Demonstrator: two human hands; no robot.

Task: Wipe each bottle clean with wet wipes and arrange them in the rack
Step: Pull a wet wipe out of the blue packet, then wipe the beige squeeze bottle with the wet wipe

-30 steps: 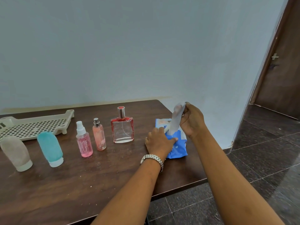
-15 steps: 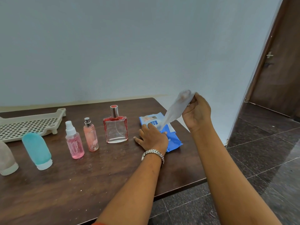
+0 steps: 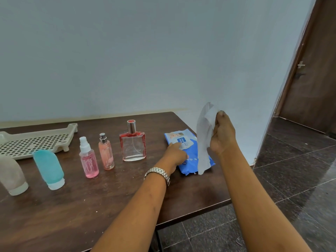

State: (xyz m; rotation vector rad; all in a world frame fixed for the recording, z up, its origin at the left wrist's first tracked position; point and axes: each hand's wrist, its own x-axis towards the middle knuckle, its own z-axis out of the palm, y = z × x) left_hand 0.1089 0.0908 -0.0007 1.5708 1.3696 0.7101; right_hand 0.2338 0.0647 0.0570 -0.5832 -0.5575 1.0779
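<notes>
Head view, starting closest: two bare forearms reach out over the near edge of a dark brown wooden table [image 3: 72,215], the left one wearing a silver link watch [image 3: 157,174] at the wrist. Towards the left edge stand two soft squeeze tubes, cap down, a beige tube [image 3: 11,174] and beside it a teal tube [image 3: 49,169] with a white cap; no writing shows on either. Further on, the left hand [image 3: 175,153] lies with its fingers stretched flat on a blue wet wipes pack [image 3: 191,157], the fingertips at the pale flap, where a blue square carries white lettering that seems to read "mee mee", turned sideways. The right hand [image 3: 221,137] is raised just right of the pack, its fingers curled and pinching the top of a white wet wipe [image 3: 204,142], which hangs down long and crumpled in front of the pack's right side. Left of the pack, three bottles stand upright in a row, apart from one another: a pink spray bottle [image 3: 89,159] with a white nozzle, a peach spray bottle [image 3: 106,153] with a silver nozzle and a small label too blurred to read, and a square glass perfume bottle [image 3: 132,142] edged in red with a silver neck. Behind them at far left lies the beige perforated rack [image 3: 36,140], holding no bottle. Beyond rises a pale blue wall [image 3: 145,60], with a brown door [image 3: 312,79] at right above dark floor tiles [image 3: 300,170].
</notes>
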